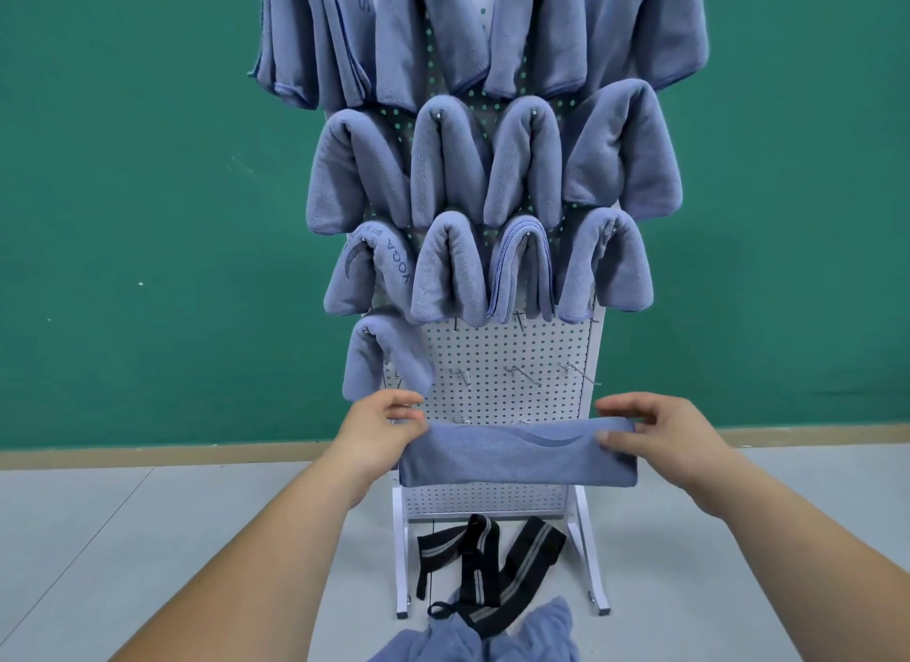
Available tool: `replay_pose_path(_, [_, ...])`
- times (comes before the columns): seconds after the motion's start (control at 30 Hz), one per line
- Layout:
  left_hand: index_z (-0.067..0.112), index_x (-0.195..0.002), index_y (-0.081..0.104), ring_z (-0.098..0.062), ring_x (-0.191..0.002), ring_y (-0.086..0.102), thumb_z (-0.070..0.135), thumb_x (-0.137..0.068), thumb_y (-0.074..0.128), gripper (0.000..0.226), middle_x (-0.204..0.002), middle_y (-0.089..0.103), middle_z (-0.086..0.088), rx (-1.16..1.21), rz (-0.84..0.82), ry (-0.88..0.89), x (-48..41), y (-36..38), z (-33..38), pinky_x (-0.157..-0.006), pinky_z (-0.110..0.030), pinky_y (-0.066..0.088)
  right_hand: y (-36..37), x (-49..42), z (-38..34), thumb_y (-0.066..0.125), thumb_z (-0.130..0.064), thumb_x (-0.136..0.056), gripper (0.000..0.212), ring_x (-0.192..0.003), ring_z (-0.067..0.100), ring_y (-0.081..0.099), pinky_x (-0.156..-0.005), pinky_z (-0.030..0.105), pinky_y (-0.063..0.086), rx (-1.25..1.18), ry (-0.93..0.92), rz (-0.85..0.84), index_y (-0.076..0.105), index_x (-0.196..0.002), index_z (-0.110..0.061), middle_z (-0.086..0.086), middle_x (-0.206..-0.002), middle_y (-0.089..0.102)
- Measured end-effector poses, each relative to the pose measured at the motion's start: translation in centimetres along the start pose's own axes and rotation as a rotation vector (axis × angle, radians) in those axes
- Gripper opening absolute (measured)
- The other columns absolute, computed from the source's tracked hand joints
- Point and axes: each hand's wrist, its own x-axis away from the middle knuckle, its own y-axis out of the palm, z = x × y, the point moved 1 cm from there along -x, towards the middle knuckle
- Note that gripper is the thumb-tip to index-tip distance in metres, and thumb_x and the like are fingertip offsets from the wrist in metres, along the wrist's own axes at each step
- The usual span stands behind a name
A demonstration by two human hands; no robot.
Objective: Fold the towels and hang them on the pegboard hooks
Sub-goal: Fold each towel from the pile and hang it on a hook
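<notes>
I hold a folded blue towel point(517, 457) stretched flat in front of the lower part of the white pegboard point(507, 361). My left hand point(379, 430) pinches its left end and my right hand point(660, 435) pinches its right end. Several folded blue towels point(443, 168) hang on hooks in rows across the board above. One more towel point(384, 361) hangs at the left of the fourth row. Bare metal hooks point(522, 373) stick out to its right, just above the towel I hold.
The pegboard stands on a white frame point(401, 553) on a grey floor before a green wall point(147, 168). Black striped straps point(487, 568) lie at its foot. A heap of blue towels point(492, 637) lies at the bottom edge.
</notes>
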Motion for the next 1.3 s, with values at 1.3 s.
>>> replay_pose_path(1.3, [0.017, -0.095, 0.055, -0.018, -0.075, 0.055, 0.028, -0.088, 0.07, 0.02, -0.089, 0.062, 0.0, -0.311, 0.055, -0.03, 1.7, 4.3, 2.1, -0.061, -0.03, 0.043, 6.3, 1.0, -3.1, 0.072, -0.017, -0.088, 0.019, -0.065, 0.019, 0.055, -0.054, 0.028, 0.043, 0.146, 0.115, 0.078, 0.058, -0.101, -0.018, 0.006, -0.082, 0.064])
